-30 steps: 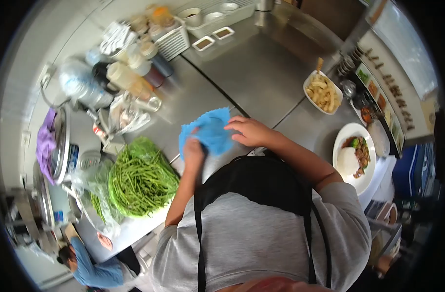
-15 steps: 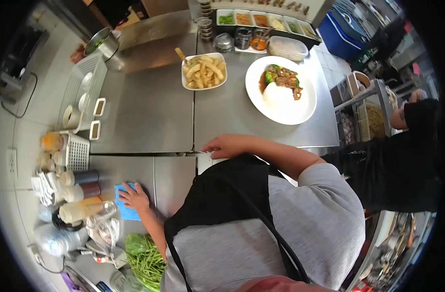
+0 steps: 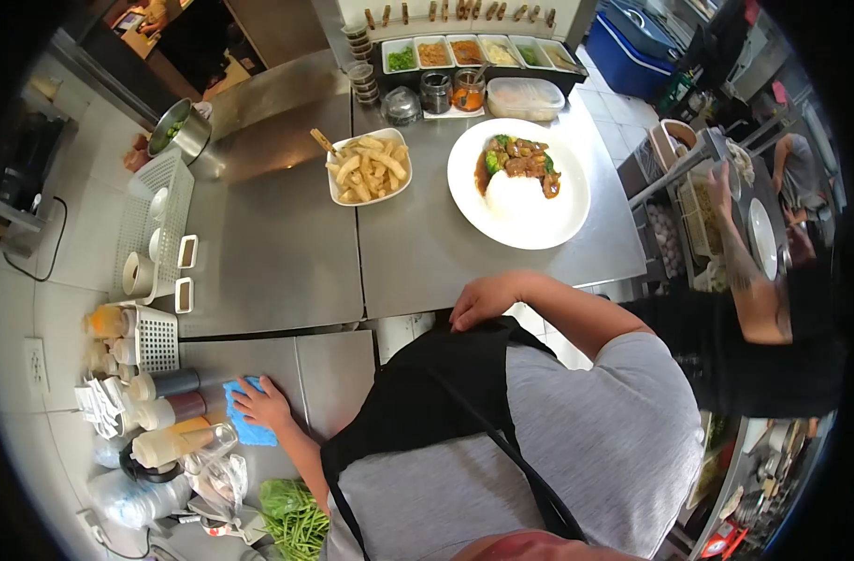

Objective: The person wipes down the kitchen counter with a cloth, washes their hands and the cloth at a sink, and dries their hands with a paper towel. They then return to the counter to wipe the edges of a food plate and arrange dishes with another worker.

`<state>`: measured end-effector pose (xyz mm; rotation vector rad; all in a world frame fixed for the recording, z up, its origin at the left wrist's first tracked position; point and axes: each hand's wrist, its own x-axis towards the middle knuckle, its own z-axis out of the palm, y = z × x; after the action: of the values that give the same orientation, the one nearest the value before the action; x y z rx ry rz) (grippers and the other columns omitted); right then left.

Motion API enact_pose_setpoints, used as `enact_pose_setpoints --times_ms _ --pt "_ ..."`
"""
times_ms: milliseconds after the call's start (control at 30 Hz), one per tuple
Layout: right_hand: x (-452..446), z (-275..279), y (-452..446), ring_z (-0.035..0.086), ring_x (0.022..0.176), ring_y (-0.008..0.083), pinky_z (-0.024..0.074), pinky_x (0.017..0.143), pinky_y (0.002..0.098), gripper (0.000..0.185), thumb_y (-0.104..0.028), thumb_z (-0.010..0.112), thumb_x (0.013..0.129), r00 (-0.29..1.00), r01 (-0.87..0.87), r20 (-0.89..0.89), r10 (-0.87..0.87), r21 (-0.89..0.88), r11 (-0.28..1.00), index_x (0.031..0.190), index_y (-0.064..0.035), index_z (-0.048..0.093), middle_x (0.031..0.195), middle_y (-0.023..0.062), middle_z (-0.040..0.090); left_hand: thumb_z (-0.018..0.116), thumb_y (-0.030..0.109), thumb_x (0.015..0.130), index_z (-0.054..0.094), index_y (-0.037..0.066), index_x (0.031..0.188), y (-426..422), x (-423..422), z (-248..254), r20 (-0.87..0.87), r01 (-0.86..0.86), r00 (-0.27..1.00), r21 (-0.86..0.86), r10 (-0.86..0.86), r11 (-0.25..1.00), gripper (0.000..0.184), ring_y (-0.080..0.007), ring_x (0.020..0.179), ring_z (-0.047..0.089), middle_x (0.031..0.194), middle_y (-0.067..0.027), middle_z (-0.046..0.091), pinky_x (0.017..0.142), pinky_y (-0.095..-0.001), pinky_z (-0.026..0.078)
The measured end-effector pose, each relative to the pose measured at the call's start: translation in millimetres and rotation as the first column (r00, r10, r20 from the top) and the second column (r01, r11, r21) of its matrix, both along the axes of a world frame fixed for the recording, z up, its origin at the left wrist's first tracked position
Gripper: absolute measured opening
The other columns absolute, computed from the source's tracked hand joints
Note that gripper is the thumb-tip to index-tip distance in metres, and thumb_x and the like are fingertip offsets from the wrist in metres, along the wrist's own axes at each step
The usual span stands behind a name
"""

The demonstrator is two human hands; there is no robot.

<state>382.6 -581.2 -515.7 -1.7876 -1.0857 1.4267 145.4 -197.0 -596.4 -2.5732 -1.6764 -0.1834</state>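
My left hand [image 3: 263,404] lies with spread fingers on a folded blue cloth [image 3: 251,432], pressed to the steel counter at the left. My right hand [image 3: 488,297] is closed, its curled fingertips at the edge of my black apron [image 3: 417,393]; what they hold, if anything, is hidden. Ahead of it stands a large white plate [image 3: 464,201] with white rice [image 3: 516,198] and meat with broccoli in brown sauce [image 3: 525,159]. Left of the plate is a square white bowl of thick fries [image 3: 371,170], with a wooden-looking stick at its rim.
Sauce bottles [image 3: 170,409] and a white basket [image 3: 156,338] line the left wall. Green beans [image 3: 296,524] lie in a bag near my left forearm. Topping trays [image 3: 464,54] and jars [image 3: 436,92] stand at the back. At the right, a co-worker's arm [image 3: 754,290] reaches toward another plate [image 3: 761,238].
My right hand has moved from the counter's edge right and back to my apron. The left hand stays on the cloth. My view has shifted; the co-worker's arm now reaches forward.
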Motion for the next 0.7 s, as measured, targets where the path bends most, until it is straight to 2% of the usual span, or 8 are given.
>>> enact_pose_setpoints --times_ms 100,233,333,433,533,667,700 --pt "22.0 14.3 7.8 0.054 0.075 0.0123 0.0407 0.068 0.0278 0.029 -0.032 0.054 0.078 0.993 -0.117 -0.007 0.117 -0.097 0.988 0.087 -0.0045 0.061 0.08 0.0045 0.061 0.036 0.048 0.08 0.027 0.019 0.128 -3.5 -0.4 2.4 0.016 -0.012 1.0 -0.007 0.012 1.0 0.057 -0.0346 0.121 0.02 0.132 -0.017 0.022 0.092 -0.052 0.018" --pt "38.3 43.3 22.0 0.055 0.074 0.0145 0.0413 0.067 0.027 0.03 -0.031 0.054 0.078 0.983 -0.181 0.032 0.179 0.047 0.982 0.088 -0.0038 0.059 0.08 0.0057 0.061 0.037 0.047 0.079 0.03 0.018 0.127 -4.2 1.7 4.2 0.021 -0.02 1.0 0.021 0.02 1.0 0.056 -0.0338 0.12 0.022 0.131 -0.016 0.025 0.093 -0.0508 0.019" --pt "60.3 55.0 25.8 0.055 0.075 0.0145 0.0419 0.067 0.0271 0.029 -0.029 0.054 0.078 0.986 -0.161 0.074 0.151 0.16 0.974 0.089 -0.0029 0.059 0.081 0.0064 0.061 0.037 0.047 0.08 0.033 0.018 0.126 -5.1 2.4 3.0 0.053 -0.027 0.998 0.039 0.024 0.999 0.055 -0.033 0.12 0.023 0.131 -0.0153 0.027 0.093 -0.0504 0.019" --pt "83.6 72.3 26.7 0.056 0.077 0.0144 0.0427 0.069 0.0273 0.028 -0.027 0.053 0.078 0.984 -0.103 0.164 0.076 0.163 0.981 0.091 -0.0024 0.058 0.082 0.0072 0.061 0.036 0.046 0.08 0.035 0.017 0.125 -0.2 -0.5 -5.1 0.097 -0.022 0.995 0.061 0.015 0.998 0.053 -0.0323 0.12 0.024 0.13 -0.014 0.028 0.093 -0.0501 0.019" --pt "97.3 68.0 26.1 0.056 0.077 0.0148 0.0431 0.069 0.0274 0.028 -0.026 0.052 0.079 0.994 -0.068 0.097 0.05 0.189 0.98 0.092 -0.0026 0.058 0.082 0.0076 0.061 0.036 0.046 0.08 0.037 0.017 0.123 -1.5 -0.2 -3.7 0.115 -0.023 0.993 0.066 0.016 0.998 0.052 -0.032 0.119 0.025 0.13 -0.0132 0.029 0.093 -0.0502 0.02" --pt "99.7 52.7 27.7 0.056 0.081 0.0165 0.0428 0.072 0.0282 0.031 -0.027 0.053 0.078 0.988 -0.147 0.058 0.14 0.146 0.978 0.099 -0.0036 0.055 0.089 0.0094 0.06 0.038 0.044 0.08 0.038 0.017 0.123 -2.0 3.3 -2.9 0.111 -0.037 0.993 0.071 0.029 0.997 0.051 -0.0319 0.119 0.025 0.13 -0.0129 0.03 0.093 -0.0505 0.021" --pt "100.1 47.7 27.9 0.056 0.084 0.018 0.0424 0.074 0.0286 0.033 -0.029 0.053 0.079 0.98 -0.189 0.093 0.177 0.153 0.97 0.101 -0.0043 0.054 0.092 0.0102 0.059 0.039 0.043 0.079 0.038 0.017 0.122 -0.6 3.0 -4.0 0.118 -0.033 0.993 0.075 0.024 0.997 0.05 -0.032 0.119 0.025 0.13 -0.013 0.03 0.093 -0.0505 0.021"
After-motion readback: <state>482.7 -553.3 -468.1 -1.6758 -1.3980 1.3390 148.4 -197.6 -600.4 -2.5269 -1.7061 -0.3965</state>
